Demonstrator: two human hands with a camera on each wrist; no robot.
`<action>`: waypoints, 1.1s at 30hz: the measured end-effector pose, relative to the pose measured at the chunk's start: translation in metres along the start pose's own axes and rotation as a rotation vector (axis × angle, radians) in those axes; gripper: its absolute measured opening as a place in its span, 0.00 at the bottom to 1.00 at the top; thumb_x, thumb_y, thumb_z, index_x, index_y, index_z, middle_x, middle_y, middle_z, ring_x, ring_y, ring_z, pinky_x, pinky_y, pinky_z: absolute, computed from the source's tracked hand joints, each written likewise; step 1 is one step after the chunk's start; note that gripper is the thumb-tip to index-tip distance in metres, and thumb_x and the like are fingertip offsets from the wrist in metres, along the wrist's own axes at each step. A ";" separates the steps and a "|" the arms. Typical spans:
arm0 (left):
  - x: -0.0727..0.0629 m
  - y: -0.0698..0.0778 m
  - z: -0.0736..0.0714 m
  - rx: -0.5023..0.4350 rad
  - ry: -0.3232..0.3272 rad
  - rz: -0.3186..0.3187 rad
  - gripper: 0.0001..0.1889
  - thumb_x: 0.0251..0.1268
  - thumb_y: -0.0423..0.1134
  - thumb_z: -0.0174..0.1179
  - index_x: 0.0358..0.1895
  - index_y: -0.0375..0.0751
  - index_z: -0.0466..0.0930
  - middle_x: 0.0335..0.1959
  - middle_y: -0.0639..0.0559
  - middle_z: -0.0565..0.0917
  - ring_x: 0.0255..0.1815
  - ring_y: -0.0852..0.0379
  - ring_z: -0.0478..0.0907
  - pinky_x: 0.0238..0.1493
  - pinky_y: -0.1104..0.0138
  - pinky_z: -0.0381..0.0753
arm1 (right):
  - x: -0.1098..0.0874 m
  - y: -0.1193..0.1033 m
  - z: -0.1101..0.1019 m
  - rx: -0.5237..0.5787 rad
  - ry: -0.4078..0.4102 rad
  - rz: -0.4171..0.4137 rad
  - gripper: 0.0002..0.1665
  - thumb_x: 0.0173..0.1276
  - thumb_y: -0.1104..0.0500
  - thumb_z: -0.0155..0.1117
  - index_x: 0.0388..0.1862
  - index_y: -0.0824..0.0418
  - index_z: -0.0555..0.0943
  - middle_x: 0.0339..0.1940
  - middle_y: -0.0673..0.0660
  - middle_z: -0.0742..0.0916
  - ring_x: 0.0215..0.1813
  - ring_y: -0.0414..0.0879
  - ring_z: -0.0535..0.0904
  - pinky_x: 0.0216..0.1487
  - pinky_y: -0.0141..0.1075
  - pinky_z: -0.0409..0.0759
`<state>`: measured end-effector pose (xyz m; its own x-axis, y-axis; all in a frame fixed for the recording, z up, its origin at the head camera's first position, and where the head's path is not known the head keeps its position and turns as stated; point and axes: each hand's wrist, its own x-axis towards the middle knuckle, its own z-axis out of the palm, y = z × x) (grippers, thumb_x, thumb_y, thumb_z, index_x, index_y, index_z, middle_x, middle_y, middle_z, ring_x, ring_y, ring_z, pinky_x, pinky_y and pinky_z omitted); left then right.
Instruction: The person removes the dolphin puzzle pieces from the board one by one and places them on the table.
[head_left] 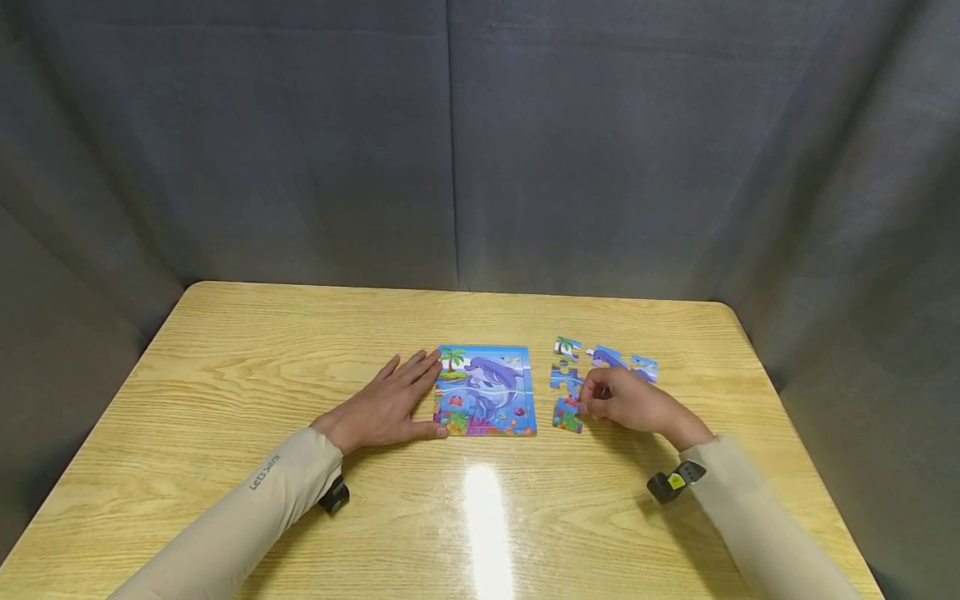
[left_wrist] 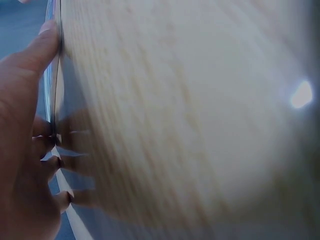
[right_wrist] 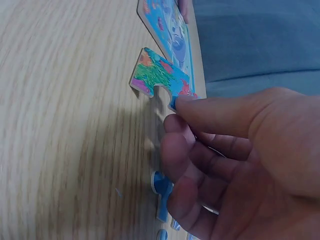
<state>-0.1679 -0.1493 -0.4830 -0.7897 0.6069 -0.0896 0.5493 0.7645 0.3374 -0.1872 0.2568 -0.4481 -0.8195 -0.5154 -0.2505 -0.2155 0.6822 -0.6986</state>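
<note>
My left hand (head_left: 388, 407) lies with straight fingers on the table at the left edge of a square dolphin puzzle board (head_left: 531, 404), thumb at its lower left corner. In the left wrist view the thumb (left_wrist: 46, 42) rests along the board's side. Right of the board, my right hand (head_left: 626, 402) pinches a jigsaw puzzle piece (right_wrist: 161, 73) with green, orange and red sea-life print between thumb and fingers. The piece tilts up from the table in the right wrist view. A palm-tree piece (head_left: 567, 347) and a blue piece (head_left: 562, 377) lie just beyond that hand.
More puzzle pieces lie behind the right hand, among them a dolphin piece (head_left: 607, 357) and a piece with birds (head_left: 645, 365), partly covered by the hand. The wooden table (head_left: 300, 333) ends at a grey curtain (head_left: 337, 167) at the back.
</note>
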 end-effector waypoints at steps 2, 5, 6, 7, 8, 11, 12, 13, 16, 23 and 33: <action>0.000 0.000 0.000 -0.002 0.004 0.002 0.55 0.73 0.72 0.57 0.87 0.36 0.49 0.91 0.43 0.47 0.92 0.40 0.45 0.89 0.37 0.44 | 0.001 -0.001 0.001 -0.012 0.001 -0.004 0.06 0.78 0.66 0.64 0.38 0.63 0.82 0.30 0.56 0.85 0.27 0.42 0.76 0.28 0.31 0.75; 0.001 -0.001 0.001 0.000 0.002 0.000 0.55 0.73 0.73 0.57 0.87 0.36 0.49 0.91 0.43 0.47 0.92 0.41 0.44 0.89 0.37 0.44 | 0.003 -0.003 0.000 -0.033 0.002 -0.003 0.07 0.79 0.67 0.62 0.37 0.62 0.82 0.31 0.55 0.85 0.27 0.42 0.76 0.28 0.31 0.76; 0.001 -0.001 0.001 0.001 0.002 0.000 0.55 0.73 0.72 0.57 0.87 0.36 0.49 0.91 0.43 0.46 0.92 0.41 0.44 0.89 0.37 0.44 | 0.004 -0.004 0.000 -0.041 0.004 0.000 0.07 0.79 0.67 0.62 0.37 0.62 0.82 0.32 0.55 0.85 0.27 0.42 0.76 0.28 0.31 0.76; 0.001 -0.001 0.001 0.002 0.005 0.003 0.55 0.73 0.72 0.57 0.87 0.36 0.49 0.91 0.43 0.47 0.92 0.40 0.45 0.89 0.37 0.44 | 0.005 -0.004 0.000 -0.045 0.003 -0.001 0.07 0.79 0.67 0.62 0.37 0.62 0.82 0.32 0.55 0.86 0.27 0.42 0.75 0.28 0.31 0.76; 0.001 -0.001 0.001 0.002 0.006 0.004 0.55 0.73 0.72 0.57 0.87 0.36 0.49 0.91 0.42 0.47 0.92 0.40 0.45 0.89 0.37 0.44 | 0.006 -0.005 0.000 -0.052 0.004 -0.002 0.07 0.79 0.67 0.62 0.37 0.61 0.82 0.32 0.55 0.86 0.27 0.42 0.75 0.28 0.31 0.75; 0.001 -0.002 0.002 0.004 0.007 0.007 0.55 0.73 0.71 0.58 0.87 0.35 0.50 0.91 0.41 0.47 0.92 0.39 0.45 0.88 0.36 0.45 | 0.008 -0.005 0.000 -0.053 0.011 -0.004 0.06 0.78 0.67 0.64 0.38 0.62 0.83 0.32 0.54 0.85 0.26 0.41 0.73 0.28 0.31 0.73; 0.001 -0.002 0.002 0.005 0.009 0.009 0.55 0.73 0.71 0.58 0.87 0.35 0.50 0.91 0.41 0.48 0.91 0.38 0.46 0.88 0.36 0.45 | 0.008 -0.005 0.000 -0.052 0.016 -0.003 0.05 0.78 0.66 0.64 0.38 0.62 0.83 0.31 0.54 0.85 0.26 0.41 0.73 0.28 0.31 0.73; 0.001 -0.002 0.002 0.006 0.011 0.011 0.55 0.73 0.71 0.59 0.87 0.34 0.50 0.90 0.41 0.48 0.91 0.38 0.46 0.88 0.35 0.45 | 0.008 -0.005 0.000 -0.048 0.021 0.000 0.05 0.77 0.66 0.65 0.38 0.62 0.83 0.31 0.54 0.85 0.26 0.40 0.73 0.27 0.31 0.72; 0.001 -0.001 0.001 0.008 0.006 0.009 0.55 0.73 0.71 0.58 0.87 0.35 0.50 0.91 0.41 0.48 0.92 0.38 0.46 0.88 0.36 0.45 | 0.009 -0.005 -0.001 -0.040 0.034 0.010 0.04 0.77 0.66 0.65 0.39 0.62 0.83 0.31 0.54 0.85 0.26 0.41 0.73 0.26 0.31 0.72; 0.000 0.000 -0.001 -0.003 0.006 0.011 0.55 0.73 0.71 0.58 0.87 0.35 0.50 0.91 0.41 0.48 0.92 0.38 0.45 0.88 0.36 0.45 | 0.010 -0.005 -0.001 -0.051 0.042 0.016 0.04 0.77 0.65 0.65 0.39 0.62 0.83 0.31 0.53 0.84 0.27 0.41 0.73 0.26 0.31 0.71; 0.000 -0.001 0.000 0.009 0.008 0.014 0.54 0.74 0.71 0.58 0.87 0.34 0.49 0.91 0.41 0.47 0.92 0.39 0.45 0.88 0.36 0.45 | 0.017 -0.015 0.007 -0.068 0.031 -0.039 0.04 0.76 0.66 0.67 0.37 0.61 0.84 0.34 0.54 0.88 0.31 0.40 0.73 0.31 0.29 0.71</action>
<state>-0.1682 -0.1498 -0.4834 -0.7842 0.6156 -0.0778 0.5624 0.7581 0.3302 -0.1944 0.2340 -0.4464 -0.8259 -0.5262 -0.2023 -0.2819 0.6962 -0.6602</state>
